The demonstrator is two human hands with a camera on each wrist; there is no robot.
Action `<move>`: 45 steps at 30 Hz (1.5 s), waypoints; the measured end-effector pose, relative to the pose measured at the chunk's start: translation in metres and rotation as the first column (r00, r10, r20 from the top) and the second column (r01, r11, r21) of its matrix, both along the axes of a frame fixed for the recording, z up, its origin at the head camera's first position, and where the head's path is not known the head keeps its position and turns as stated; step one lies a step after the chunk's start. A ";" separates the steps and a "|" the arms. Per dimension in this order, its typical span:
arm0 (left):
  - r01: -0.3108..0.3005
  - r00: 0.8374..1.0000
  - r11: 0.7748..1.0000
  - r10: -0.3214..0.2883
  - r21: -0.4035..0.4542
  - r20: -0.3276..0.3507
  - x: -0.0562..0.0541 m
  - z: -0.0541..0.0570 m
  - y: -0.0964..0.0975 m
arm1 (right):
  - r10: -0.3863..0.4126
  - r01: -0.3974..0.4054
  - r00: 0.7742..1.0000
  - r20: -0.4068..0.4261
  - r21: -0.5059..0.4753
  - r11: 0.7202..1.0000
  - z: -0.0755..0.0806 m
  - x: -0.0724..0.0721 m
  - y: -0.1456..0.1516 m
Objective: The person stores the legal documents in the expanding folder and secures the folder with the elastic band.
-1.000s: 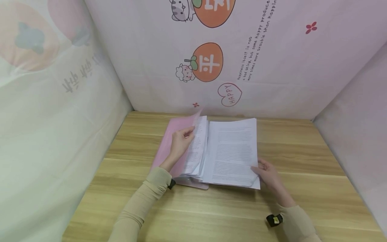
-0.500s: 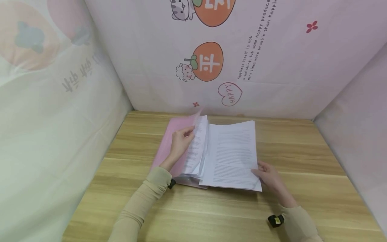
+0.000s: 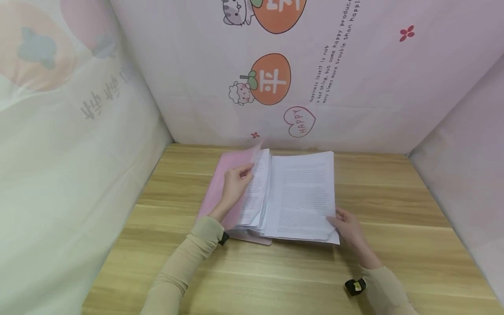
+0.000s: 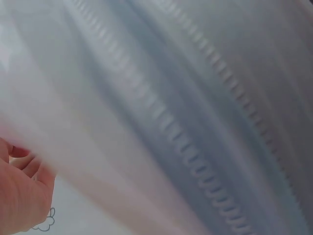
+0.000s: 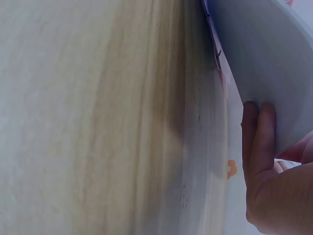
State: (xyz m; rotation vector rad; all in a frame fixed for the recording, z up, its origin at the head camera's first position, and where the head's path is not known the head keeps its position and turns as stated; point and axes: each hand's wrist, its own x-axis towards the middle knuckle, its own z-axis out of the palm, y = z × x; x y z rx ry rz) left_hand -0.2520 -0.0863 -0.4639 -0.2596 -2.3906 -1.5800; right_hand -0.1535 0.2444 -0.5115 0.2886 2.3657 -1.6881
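Observation:
A pink folder lies open toward the back of the table, its cover raised at a slant. My left hand pinches the cover's edge between thumb and fingers. Inside the cover stand printed pages, fanned toward the middle. On the right, my right hand grips several printed sheets at their lower right edge, thumb on top. In the right wrist view, its fingers support the sheets' underside, above the wood. Ridged, blurred plastic edges of the folder fill the left wrist view.
The wooden table runs up to a white cloth wall with cartoon prints at the back. Similar cloth closes off both sides. A black wrist camera sits by the right sleeve.
The sheets in my right hand slid toward the front edge half a second ago and are now back farther, beside the folder. My left hand and the pink cover have stayed put.

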 end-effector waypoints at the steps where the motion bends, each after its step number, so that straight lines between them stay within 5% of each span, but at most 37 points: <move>1: 0.001 1.000 1.000 -0.001 0.000 0.002 0.000 0.000 0.000 | -0.003 0.003 1.000 0.001 -0.009 1.000 0.000 0.000 0.000; 15: -0.013 1.000 1.000 0.013 0.021 -0.009 -0.003 0.003 0.000 | 0.107 -0.103 0.994 -0.026 0.112 0.988 0.012 0.005 0.015; 45: -0.023 1.000 0.999 0.023 0.037 -0.009 -0.002 0.004 0.001 | 0.084 -0.083 0.996 -0.003 0.158 0.984 0.017 0.006 0.007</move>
